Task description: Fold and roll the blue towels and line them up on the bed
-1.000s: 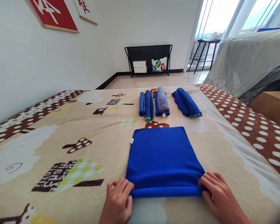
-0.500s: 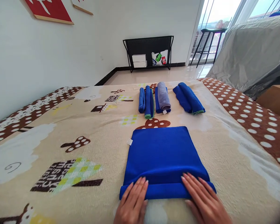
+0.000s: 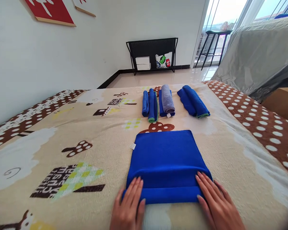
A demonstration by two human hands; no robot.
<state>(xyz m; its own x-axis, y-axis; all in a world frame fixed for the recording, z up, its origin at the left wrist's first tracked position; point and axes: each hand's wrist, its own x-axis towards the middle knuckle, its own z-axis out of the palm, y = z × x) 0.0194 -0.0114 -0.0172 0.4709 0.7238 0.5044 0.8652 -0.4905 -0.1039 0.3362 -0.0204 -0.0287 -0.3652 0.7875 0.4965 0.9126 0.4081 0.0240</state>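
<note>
A blue cloth [image 3: 166, 153] lies flat on the patterned blanket, its near edge folded over into a band. On the left end of that fold rests my left hand [image 3: 128, 204], fingers stretched out. My right hand [image 3: 217, 201] lies the same way over the right end, fingers extended on the cloth. A small white tag [image 3: 132, 146] sticks out from the cloth's left side. Between the hands the cloth shows a slight ridge beyond the fold.
Farther back lie rolled blue cloths [image 3: 151, 105], a grey-purple roll [image 3: 167, 99] on a blue cloth, and a loosely rolled blue cloth [image 3: 194, 100]. Beyond the blanket [image 3: 105, 127] stand a black rack [image 3: 153, 48] and a stool [image 3: 214, 44]. A cardboard box [image 3: 282, 102] is at right.
My hands have slid apart toward the two ends of the fold, the left one leftward and the right one rightward. The rolled cloths have not moved.
</note>
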